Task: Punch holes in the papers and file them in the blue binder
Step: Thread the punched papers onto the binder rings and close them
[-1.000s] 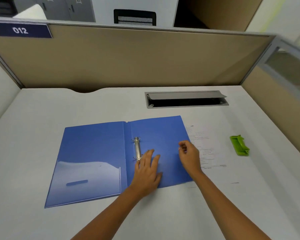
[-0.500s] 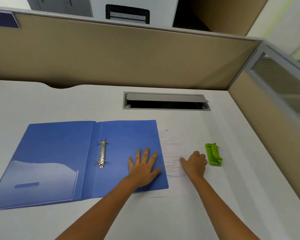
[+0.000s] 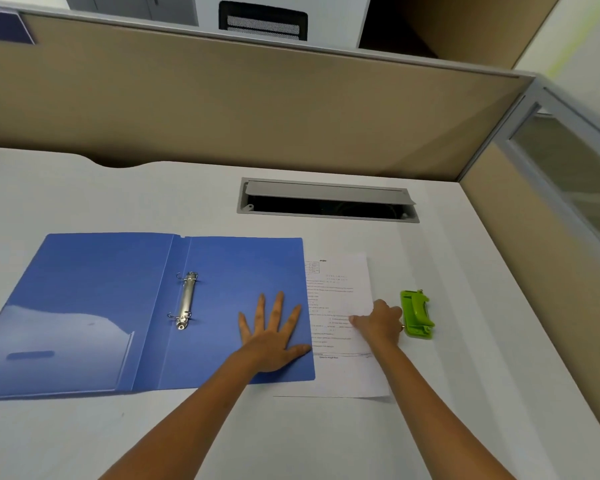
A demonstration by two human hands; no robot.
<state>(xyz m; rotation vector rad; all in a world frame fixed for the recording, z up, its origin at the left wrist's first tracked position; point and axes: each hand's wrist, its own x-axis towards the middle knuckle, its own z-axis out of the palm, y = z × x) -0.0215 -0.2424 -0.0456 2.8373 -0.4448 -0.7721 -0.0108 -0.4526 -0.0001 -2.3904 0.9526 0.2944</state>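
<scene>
while left hand (image 3: 274,336) fingers spread on the open binder (image 3: 146,306), right hand (image 3: 378,323) curls on paper (image 3: 343,289).

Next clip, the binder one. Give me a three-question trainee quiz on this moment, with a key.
1. True or false: the blue binder lies open on the desk.
2. What does the left hand rest on? A) the binder's right cover B) the green hole punch C) the ring mechanism
3. Fill in: the printed paper lies partly ____ the binder's right edge.

Key
1. True; the rings are exposed.
2. A; fingers spread flat. The right hand is on the paper, beside the punch.
3. Under.
</scene>
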